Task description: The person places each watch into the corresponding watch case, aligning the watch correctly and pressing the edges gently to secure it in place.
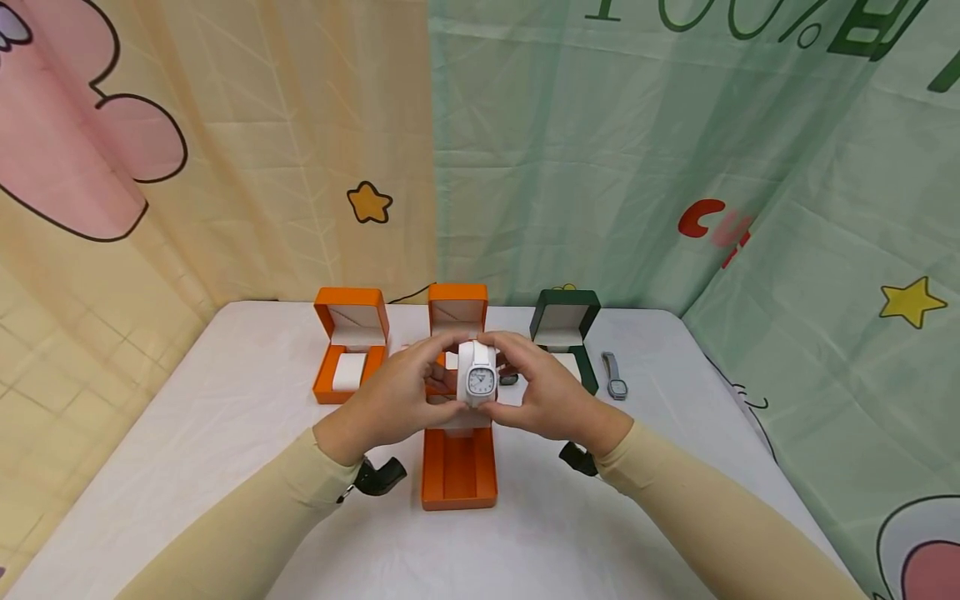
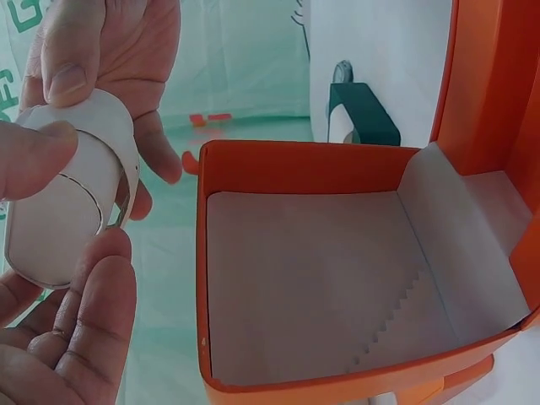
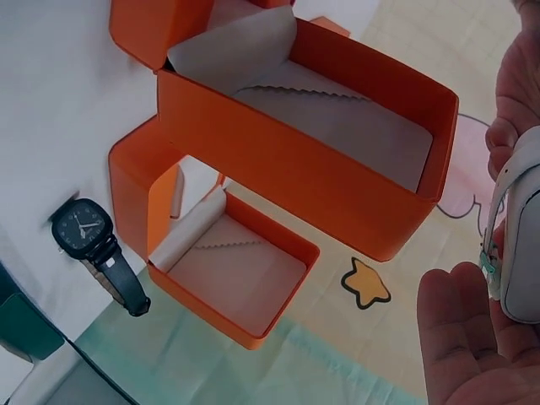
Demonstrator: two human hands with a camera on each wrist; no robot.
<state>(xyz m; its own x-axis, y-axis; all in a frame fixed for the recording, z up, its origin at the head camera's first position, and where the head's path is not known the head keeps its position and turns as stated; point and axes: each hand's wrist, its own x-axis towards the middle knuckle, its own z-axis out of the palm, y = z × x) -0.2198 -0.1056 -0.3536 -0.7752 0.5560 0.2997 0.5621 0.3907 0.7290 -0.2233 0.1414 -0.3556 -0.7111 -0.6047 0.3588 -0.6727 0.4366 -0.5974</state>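
A white watch [image 1: 481,382] with a squarish case is wrapped around a white cushion [image 2: 55,224], raised above the table with its dial facing the head camera. My left hand [image 1: 396,390] pinches the left side between thumb and fingers. From the opposite side my right hand [image 1: 553,392] grips it the same way. Below the hands is an open orange box [image 1: 460,473], its compartment bare and its pale-lined lid [image 2: 304,278] raised. Part of the watch band shows beside the cushion in the right wrist view. The fingers hide some of the watch's edges.
Two more open orange boxes, one at left [image 1: 351,300] and one at centre back [image 1: 457,296], stand behind. An open green box [image 1: 566,304] is at back right. Beside it lies a grey watch [image 1: 617,387]. A black watch [image 3: 83,228] lies near the centre back box.
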